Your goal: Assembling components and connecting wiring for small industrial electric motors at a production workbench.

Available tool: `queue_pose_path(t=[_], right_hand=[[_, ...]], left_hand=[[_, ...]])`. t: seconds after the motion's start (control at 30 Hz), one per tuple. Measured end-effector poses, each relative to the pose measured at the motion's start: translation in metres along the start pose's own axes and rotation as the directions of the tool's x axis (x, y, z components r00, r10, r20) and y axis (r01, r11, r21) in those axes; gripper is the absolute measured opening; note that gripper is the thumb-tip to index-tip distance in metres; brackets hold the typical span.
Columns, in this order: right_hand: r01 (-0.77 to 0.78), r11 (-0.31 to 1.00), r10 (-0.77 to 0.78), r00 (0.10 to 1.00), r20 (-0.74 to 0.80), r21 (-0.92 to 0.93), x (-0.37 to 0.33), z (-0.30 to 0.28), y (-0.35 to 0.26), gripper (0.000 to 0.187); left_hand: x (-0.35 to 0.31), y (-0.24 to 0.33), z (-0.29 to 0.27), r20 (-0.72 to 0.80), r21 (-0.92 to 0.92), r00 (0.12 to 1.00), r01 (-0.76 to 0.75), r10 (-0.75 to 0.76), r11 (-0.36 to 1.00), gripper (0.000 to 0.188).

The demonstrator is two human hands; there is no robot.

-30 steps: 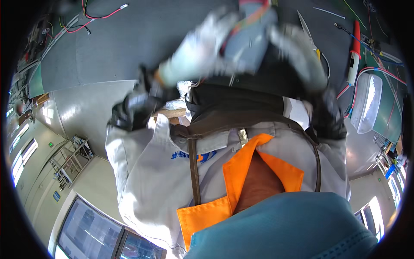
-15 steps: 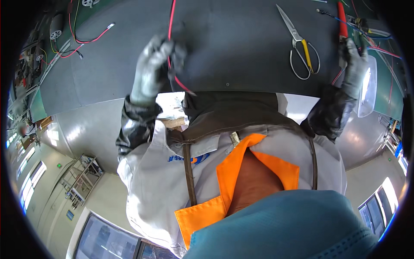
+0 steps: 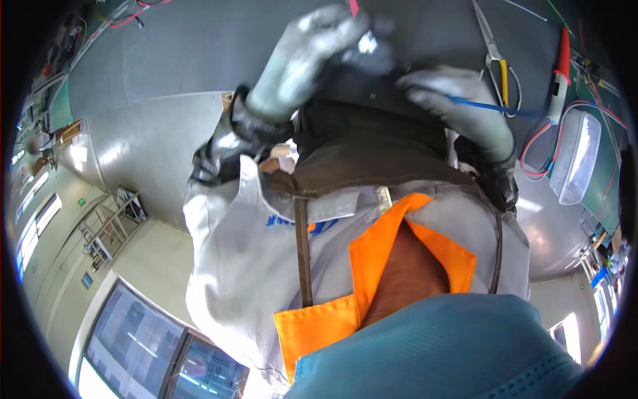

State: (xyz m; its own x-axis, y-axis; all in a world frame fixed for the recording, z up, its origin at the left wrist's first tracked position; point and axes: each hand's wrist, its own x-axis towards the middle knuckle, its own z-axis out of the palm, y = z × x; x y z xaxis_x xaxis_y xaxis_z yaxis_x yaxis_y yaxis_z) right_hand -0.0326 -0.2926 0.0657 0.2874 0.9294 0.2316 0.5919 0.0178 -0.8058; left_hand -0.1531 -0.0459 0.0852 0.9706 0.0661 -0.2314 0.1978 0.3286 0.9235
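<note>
Both my hands wear grey-white gloves with dark palms, blurred by motion. My left hand is raised over the near middle of the dark table, fingers closed around a red wire whose end shows above them. To its right, my right hand has curled fingers and a thin blue wire-like strand sticking out rightward. Where that strand is gripped is not clear. Just beyond the right hand lie scissors with a yellow grip, partly covered by it.
A red-and-white stick-shaped tool lies at the right, with red and blue wires at its lower end. Next to it is a clear plastic tray. More red wire lies far left. The table's front edge runs close to my apron.
My right hand has left the red-and-white tool and come inward with the blue strand. My left hand has moved right and up with the red wire. The whole view has shifted.
</note>
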Motion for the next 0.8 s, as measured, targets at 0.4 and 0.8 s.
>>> queue_pose_path(t=[0.4,0.8], right_hand=[[-0.195,0.979,0.187,0.740,-0.646,0.060,0.010,0.011,-0.029,0.044],[-0.185,0.935,-0.082,0.719,-0.690,-0.304,0.016,0.026,-0.014,0.048]], left_hand=[[0.050,-0.004,0.063,-0.134,-0.323,0.987,-0.131,0.091,0.937,0.029],[0.054,-0.023,0.068,-0.108,-0.302,0.984,-0.168,0.141,0.938,0.030]])
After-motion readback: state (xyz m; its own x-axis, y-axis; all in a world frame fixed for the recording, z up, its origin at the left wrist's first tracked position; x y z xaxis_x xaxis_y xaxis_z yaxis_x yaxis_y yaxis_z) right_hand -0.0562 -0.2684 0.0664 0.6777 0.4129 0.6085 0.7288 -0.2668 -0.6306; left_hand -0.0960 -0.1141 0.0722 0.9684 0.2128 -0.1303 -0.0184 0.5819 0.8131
